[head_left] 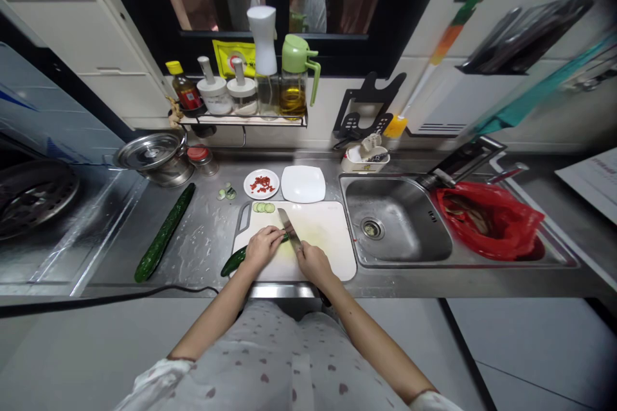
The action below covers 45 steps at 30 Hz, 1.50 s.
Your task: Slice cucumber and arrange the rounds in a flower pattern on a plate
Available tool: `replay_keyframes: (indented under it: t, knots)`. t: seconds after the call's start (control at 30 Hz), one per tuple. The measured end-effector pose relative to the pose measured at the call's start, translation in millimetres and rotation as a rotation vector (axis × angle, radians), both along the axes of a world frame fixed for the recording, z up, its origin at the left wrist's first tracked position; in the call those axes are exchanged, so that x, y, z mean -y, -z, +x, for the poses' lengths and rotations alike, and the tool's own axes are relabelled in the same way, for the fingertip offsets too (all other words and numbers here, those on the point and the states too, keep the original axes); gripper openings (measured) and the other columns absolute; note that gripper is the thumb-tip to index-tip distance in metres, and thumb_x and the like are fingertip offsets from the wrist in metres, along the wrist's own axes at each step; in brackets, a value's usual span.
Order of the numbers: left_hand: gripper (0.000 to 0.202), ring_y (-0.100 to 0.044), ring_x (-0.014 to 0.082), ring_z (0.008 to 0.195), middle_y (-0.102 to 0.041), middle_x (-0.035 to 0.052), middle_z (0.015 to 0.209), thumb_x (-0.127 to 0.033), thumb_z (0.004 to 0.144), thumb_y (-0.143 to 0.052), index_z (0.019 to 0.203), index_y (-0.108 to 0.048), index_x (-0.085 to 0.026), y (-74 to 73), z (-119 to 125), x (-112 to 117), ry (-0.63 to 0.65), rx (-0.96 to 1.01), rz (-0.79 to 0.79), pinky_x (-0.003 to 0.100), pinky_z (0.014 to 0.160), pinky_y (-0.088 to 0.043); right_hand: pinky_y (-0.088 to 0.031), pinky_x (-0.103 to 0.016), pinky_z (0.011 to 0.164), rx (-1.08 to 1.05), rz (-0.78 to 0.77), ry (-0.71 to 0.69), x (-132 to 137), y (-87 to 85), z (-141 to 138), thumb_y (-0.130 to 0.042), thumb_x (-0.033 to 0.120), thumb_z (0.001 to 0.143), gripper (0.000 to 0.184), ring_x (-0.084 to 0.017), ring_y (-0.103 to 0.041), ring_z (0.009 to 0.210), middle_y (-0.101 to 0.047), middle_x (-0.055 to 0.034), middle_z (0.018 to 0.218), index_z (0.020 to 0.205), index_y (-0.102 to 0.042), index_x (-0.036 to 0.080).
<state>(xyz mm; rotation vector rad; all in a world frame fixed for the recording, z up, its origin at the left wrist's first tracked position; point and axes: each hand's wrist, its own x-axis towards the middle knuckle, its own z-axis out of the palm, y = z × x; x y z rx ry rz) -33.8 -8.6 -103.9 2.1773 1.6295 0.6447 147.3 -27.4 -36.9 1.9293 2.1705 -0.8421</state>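
Observation:
A cucumber (pixel 234 262) lies slantwise on the white cutting board (pixel 332 237), its left end past the board's edge. My left hand (pixel 263 248) is closed over it and covers its middle. In my right hand (pixel 312 262) is a kitchen knife (pixel 289 228), its blade against the cucumber's right end, just beside my left fingertips. The knife's handle is mostly hidden by my grip. Several pale cucumber slices (pixel 263 207) rest in a row at the board's upper left. Just behind the board are a small plate of chopped red pieces (pixel 261 184) and a white square plate (pixel 303 183).
A second cucumber (pixel 165 232) lies on the counter at left, near a lidded steel pot (pixel 161 157) and a red-lidded jar (pixel 202 159). Cucumber scraps (pixel 226 191) sit behind the board. To the right are the sink (pixel 395 221) and a red plastic bag (pixel 491 221). Bottles stand on a rack (pixel 245 120).

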Motion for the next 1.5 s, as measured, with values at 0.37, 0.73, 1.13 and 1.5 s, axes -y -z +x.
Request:
replay_keyframes:
  t: [0.37, 0.73, 1.13, 1.5]
  knots:
    - [0.026, -0.062, 0.0146, 0.095, -0.067, 0.0025, 0.106, -0.032, 0.095, -0.049, 0.110, -0.070, -0.029, -2.3, 1.9, 1.3, -0.003, -0.008, -0.007, 0.025, 0.083, -0.048, -0.040, -0.028, 0.076, 0.030, -0.048, 0.007, 5.5, -5.0, -2.7, -0.034, 0.022, 0.097, 0.030, -0.023, -0.065, 0.097, -0.070, -0.0148, 0.104, 0.115, -0.057, 0.014]
    - [0.025, -0.062, 0.0144, 0.098, -0.067, 0.0028, 0.107, -0.032, 0.094, -0.050, 0.107, -0.071, -0.029, 0.4, 0.5, -3.4, 0.020, 0.013, -0.033, 0.025, 0.087, -0.048, -0.040, -0.029, 0.072, 0.042, -0.072, -0.031, 26.8, -9.9, 13.4, -0.035, 0.021, 0.095, 0.030, -0.026, -0.066, 0.095, -0.070, -0.0161, 0.101, 0.109, -0.060, 0.014]
    - [0.023, -0.062, 0.0148, 0.096, -0.069, 0.0026, 0.105, -0.031, 0.094, -0.051, 0.104, -0.072, -0.026, 4.2, -0.3, -4.2, 0.040, 0.026, 0.037, 0.025, 0.085, -0.049, -0.042, -0.029, 0.074, 0.031, -0.077, -0.019, 14.7, -7.9, 4.8, -0.037, 0.019, 0.093, 0.030, -0.025, -0.066, 0.096, -0.070, -0.0160, 0.102, 0.109, -0.061, 0.013]
    - [0.024, -0.063, 0.0150, 0.094, -0.069, 0.0023, 0.103, -0.031, 0.094, -0.051, 0.105, -0.071, -0.027, 2.2, 0.2, -3.1, 0.028, 0.035, 0.034, 0.025, 0.082, -0.049, -0.043, -0.030, 0.075, 0.054, -0.083, -0.042, 8.2, -6.3, -0.1, -0.037, 0.019, 0.094, 0.030, -0.025, -0.066, 0.098, -0.070, -0.0161, 0.104, 0.112, -0.060, 0.013]
